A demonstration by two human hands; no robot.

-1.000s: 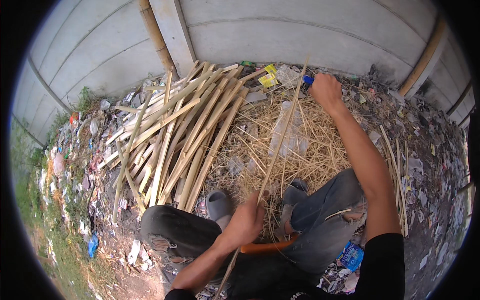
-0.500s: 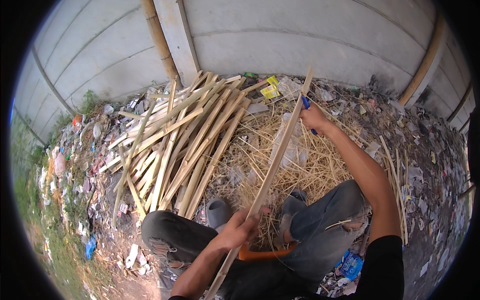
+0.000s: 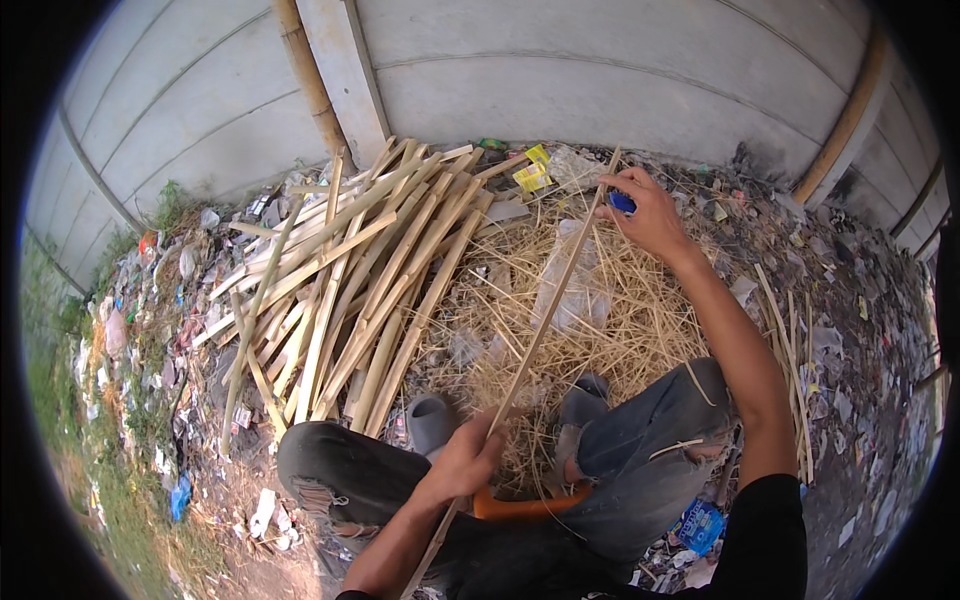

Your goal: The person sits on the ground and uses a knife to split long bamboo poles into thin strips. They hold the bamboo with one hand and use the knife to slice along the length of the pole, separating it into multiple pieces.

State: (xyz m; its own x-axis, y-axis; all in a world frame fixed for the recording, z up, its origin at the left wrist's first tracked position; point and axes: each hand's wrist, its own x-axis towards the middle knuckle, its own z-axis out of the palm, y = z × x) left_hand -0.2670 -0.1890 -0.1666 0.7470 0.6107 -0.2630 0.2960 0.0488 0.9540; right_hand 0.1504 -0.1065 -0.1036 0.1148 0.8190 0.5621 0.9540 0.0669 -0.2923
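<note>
A long bamboo strip (image 3: 545,325) slants up from my lap toward the wall, its narrow edge toward me. My left hand (image 3: 468,458) is closed round its lower part, above my thighs. Near the strip's far end, my right hand (image 3: 648,218) has a blue-handled tool (image 3: 622,203) in its curled fingers; its blade, if any, is hidden. Thumb and fingertips of that hand meet the strip's edge. Thin shavings (image 3: 640,310) cover the ground below the strip, and one curl (image 3: 700,385) lies on my right knee.
A big pile of split bamboo strips (image 3: 375,270) lies at the left. Several thin strips (image 3: 795,370) lie to the right. Something orange (image 3: 530,505) shows between my legs. Litter surrounds me, with a blue plastic wrapper (image 3: 698,527) at my right. A concrete wall (image 3: 560,100) stands behind.
The bamboo strip has turned from its broad face to its narrow edge. My right hand's fingers have shifted onto the strip's far end, and the blue handle has swung in the grip.
</note>
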